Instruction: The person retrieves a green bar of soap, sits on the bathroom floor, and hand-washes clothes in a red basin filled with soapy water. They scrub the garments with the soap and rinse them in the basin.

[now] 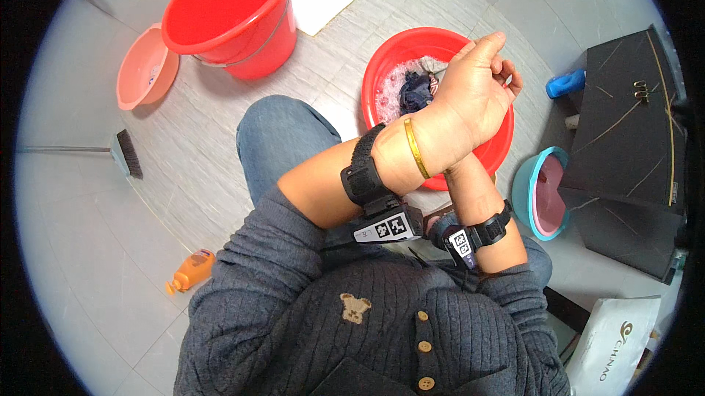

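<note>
A red basin (374,76) stands on the floor ahead of me, with foamy water (389,95) and dark wet cloth (416,93) in it. Raised above the basin's right side is my left hand (481,84), its thumb stretched out and its fingers loosely bent and apart. I see nothing in it. A gold bangle (416,148) circles that wrist, and a black strap sits lower on the forearm. My right forearm (474,194) crosses beneath the left wrist, so my right hand is hidden behind the left; its fingers do not show.
A large red bucket (264,47) and a pink basin (147,73) stand at the far left. To the right are a blue basin (523,190), a blue bottle (565,84) and a black cabinet (624,124). An orange pump bottle (192,271) and a broom (126,153) are at left.
</note>
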`<action>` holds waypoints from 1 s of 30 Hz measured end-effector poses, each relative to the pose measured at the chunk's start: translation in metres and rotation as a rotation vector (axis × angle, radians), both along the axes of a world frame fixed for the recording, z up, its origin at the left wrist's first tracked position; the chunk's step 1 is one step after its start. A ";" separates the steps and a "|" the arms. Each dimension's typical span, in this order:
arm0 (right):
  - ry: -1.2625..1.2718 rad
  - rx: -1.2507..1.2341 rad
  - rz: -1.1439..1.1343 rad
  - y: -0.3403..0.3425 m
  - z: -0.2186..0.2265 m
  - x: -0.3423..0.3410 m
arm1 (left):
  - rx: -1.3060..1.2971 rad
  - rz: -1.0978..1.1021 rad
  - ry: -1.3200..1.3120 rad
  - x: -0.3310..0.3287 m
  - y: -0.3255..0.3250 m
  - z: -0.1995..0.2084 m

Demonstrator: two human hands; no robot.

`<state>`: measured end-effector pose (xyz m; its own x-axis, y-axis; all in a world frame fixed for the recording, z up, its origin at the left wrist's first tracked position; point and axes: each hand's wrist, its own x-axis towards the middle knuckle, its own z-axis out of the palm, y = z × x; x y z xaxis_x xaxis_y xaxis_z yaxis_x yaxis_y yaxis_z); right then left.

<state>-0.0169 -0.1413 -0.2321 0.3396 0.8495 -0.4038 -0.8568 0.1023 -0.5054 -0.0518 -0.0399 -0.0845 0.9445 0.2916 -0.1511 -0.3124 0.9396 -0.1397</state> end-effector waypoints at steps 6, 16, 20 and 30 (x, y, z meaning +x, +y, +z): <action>-0.523 -0.135 0.241 0.012 0.020 -0.020 | 0.013 -0.026 0.033 0.003 -0.005 -0.005; -1.143 -0.246 0.486 0.049 0.030 -0.057 | 0.603 0.201 0.173 0.026 0.016 -0.034; -0.606 -0.250 0.594 0.026 0.023 -0.054 | 1.458 0.484 0.607 0.046 0.056 -0.083; 0.200 0.091 0.310 -0.019 0.022 -0.079 | 1.827 0.453 0.903 0.053 0.069 -0.126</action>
<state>-0.0962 -0.1602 -0.2101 -0.0176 0.9349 -0.3545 -0.9349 -0.1411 -0.3258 0.0007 0.0294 -0.2108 0.6242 0.7436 0.2396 0.0589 -0.3506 0.9347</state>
